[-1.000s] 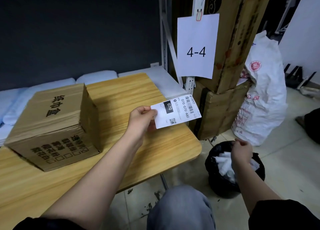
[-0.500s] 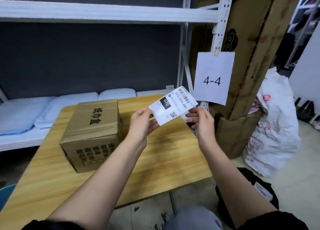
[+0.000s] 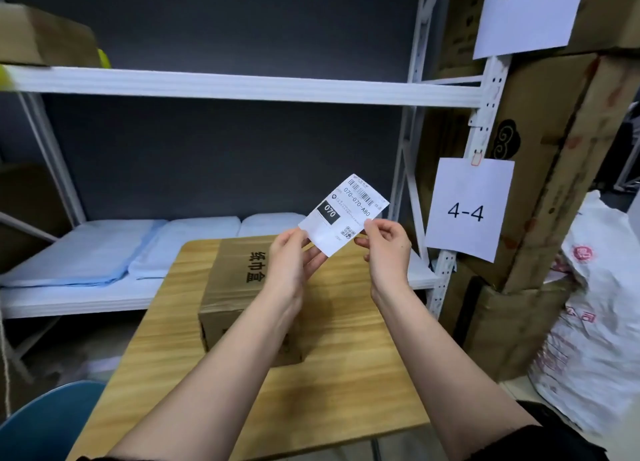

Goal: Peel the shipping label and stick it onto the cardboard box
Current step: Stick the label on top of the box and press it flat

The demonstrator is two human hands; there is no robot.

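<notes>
White shelving and a dark wall stand behind the wooden table (image 3: 346, 374), where the cardboard box (image 3: 235, 280) sits toward the far edge. Both forearms reach forward above it. The left hand (image 3: 291, 263) pinches the shipping label (image 3: 344, 214) at its lower left edge, the right hand (image 3: 388, 249) at its lower right (printed side facing the camera, tilted), held in the air above the box.

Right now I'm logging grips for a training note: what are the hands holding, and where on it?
Both hold the shipping label: the left hand pinches its lower left edge, the right hand its lower right edge, above the cardboard box.
</notes>
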